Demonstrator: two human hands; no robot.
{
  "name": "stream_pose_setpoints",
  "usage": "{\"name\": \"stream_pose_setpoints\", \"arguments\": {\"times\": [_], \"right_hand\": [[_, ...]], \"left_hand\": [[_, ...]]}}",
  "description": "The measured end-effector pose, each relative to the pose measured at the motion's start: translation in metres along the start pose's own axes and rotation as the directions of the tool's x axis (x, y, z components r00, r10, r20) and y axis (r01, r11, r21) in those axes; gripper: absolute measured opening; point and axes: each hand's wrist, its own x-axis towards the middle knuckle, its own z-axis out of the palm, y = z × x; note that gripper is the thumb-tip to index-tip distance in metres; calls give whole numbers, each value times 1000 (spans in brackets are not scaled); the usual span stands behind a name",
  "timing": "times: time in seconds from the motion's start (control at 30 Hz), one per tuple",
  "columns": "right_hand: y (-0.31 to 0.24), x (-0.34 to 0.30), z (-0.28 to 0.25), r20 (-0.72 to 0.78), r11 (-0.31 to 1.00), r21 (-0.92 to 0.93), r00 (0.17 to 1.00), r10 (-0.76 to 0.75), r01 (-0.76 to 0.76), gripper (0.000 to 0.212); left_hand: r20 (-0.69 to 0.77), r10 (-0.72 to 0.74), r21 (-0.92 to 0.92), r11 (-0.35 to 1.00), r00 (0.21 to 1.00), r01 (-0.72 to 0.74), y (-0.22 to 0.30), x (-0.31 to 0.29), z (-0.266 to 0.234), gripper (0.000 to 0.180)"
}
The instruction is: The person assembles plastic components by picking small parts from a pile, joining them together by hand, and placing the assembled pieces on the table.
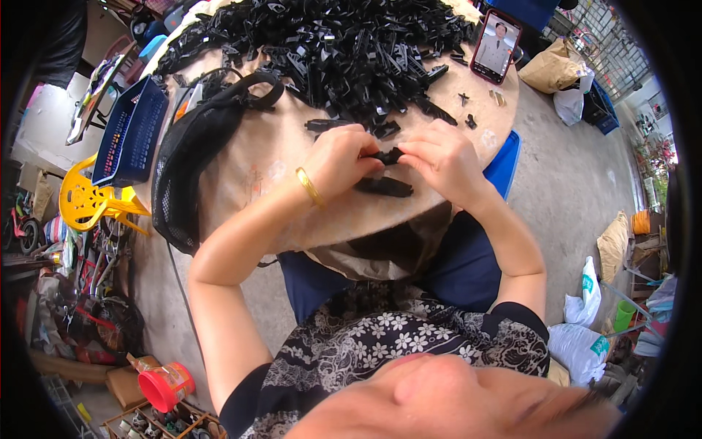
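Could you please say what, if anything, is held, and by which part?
A small black plastic part: the left hand grips its left end, the right hand its right end.

"Can I see the whole black part (389, 156)?"
"No, my left fingertips (369, 165) hide one end and my right fingertips (409, 152) the other; its finer shape is too small to tell."
"And the heap (329, 51)?"
"Its pieces cover one another, and the upper edge cuts off its far side."
"Under the tabletop (245, 175)?"
"The rim hides much of a blue object (505, 164) and a brown sack (373, 251). I can't tell what they are for certain."
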Motion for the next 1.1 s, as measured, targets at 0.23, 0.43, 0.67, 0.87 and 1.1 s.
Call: {"name": "stream_pose_setpoints", "arguments": {"times": [0.23, 0.43, 0.67, 0.87, 1.1], "right_hand": [[6, -5, -3, 46, 998, -63, 999, 4, -1, 25], [21, -2, -14, 196, 990, 50, 973, 123, -135, 28], [19, 4, 5, 190, 960, 258, 980, 56, -105, 25], [11, 5, -1, 318, 925, 332, 945, 74, -185, 23], [-4, 1, 0, 263, 939, 344, 960, -92, -4, 46]], "left_hand": [[13, 21, 33, 999, 1000, -22, -1, 2, 1, 18], [44, -4, -6, 1000, 999, 4, 1, 2, -3, 17], [55, 28, -54, 998, 998, -25, -1, 3, 4, 19], [258, 76, -61, 996, 963, -62, -6, 9, -20, 19], [-80, -102, 369, 921, 992, 125, -44, 5, -63, 24]]}}
